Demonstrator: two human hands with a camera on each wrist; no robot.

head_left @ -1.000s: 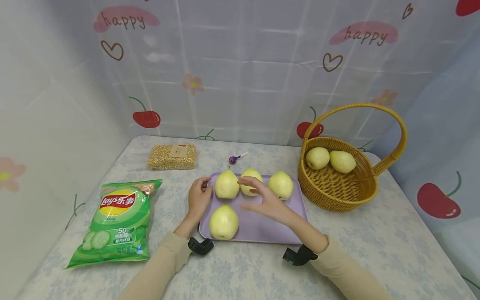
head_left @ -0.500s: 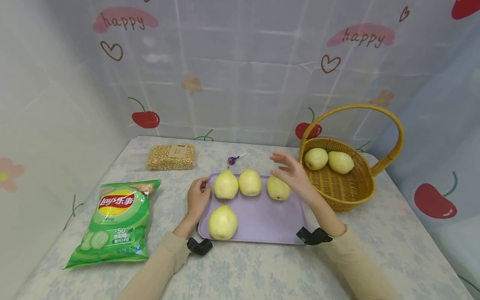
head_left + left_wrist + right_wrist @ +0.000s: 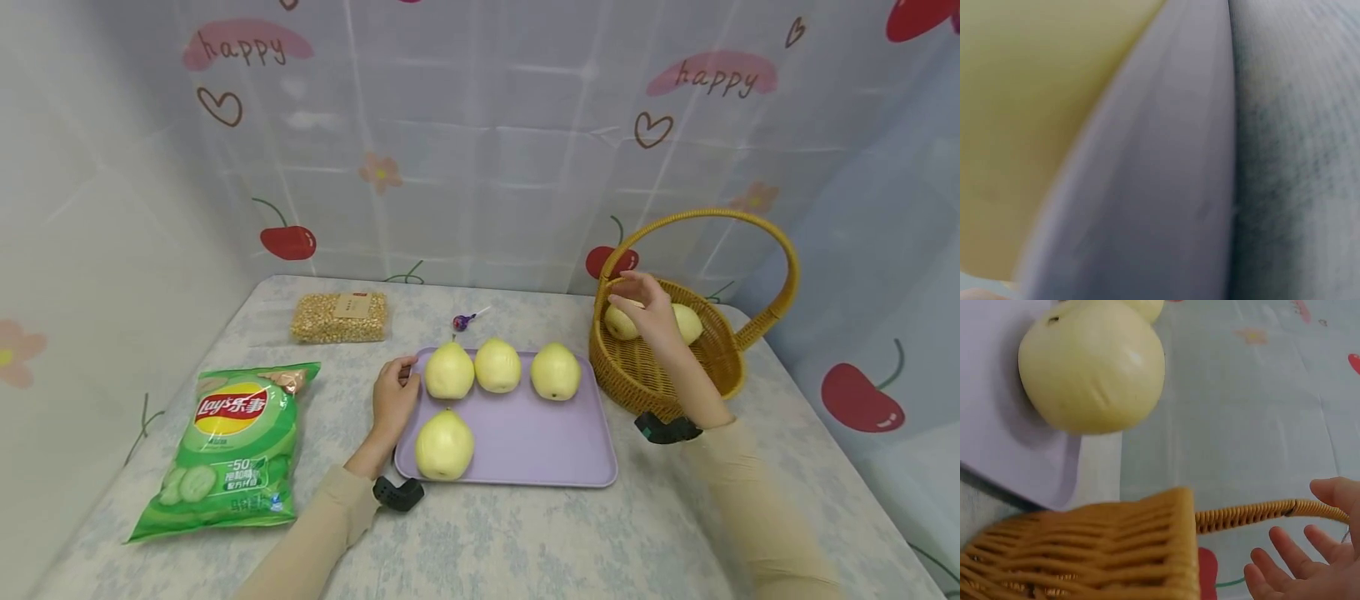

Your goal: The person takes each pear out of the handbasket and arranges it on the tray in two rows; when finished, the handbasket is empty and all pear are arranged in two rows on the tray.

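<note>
My left hand [image 3: 393, 398] is at the left edge of a lilac tray [image 3: 540, 450], its bent fingers gripping the rim; the tray's wall [image 3: 1166, 162] fills the left wrist view. On the tray, a back row holds a left pear [image 3: 450, 371], a middle pear [image 3: 498, 365] and a right pear [image 3: 556, 372]. Another pear [image 3: 444, 445] sits front left. My right hand [image 3: 648, 310] hovers over a wicker basket [image 3: 630, 379], fingers spread and holding nothing. Inside the basket are two pears, one partly behind the hand [image 3: 622, 323], the other pear [image 3: 687, 323] to its right.
A green chip bag [image 3: 228, 454] lies left of the tray. Behind it is a clear pack of yellow kernels [image 3: 340, 318]. A wrapped lollipop [image 3: 462, 322] lies beyond the tray. The basket's tall handle [image 3: 787, 267] arches above it. A printed curtain [image 3: 465, 167] hangs behind the table.
My right hand has moved right, from above the tray's pears to over the basket, with nothing in it. The left hand stays at the tray's edge, and the pears remain in place.
</note>
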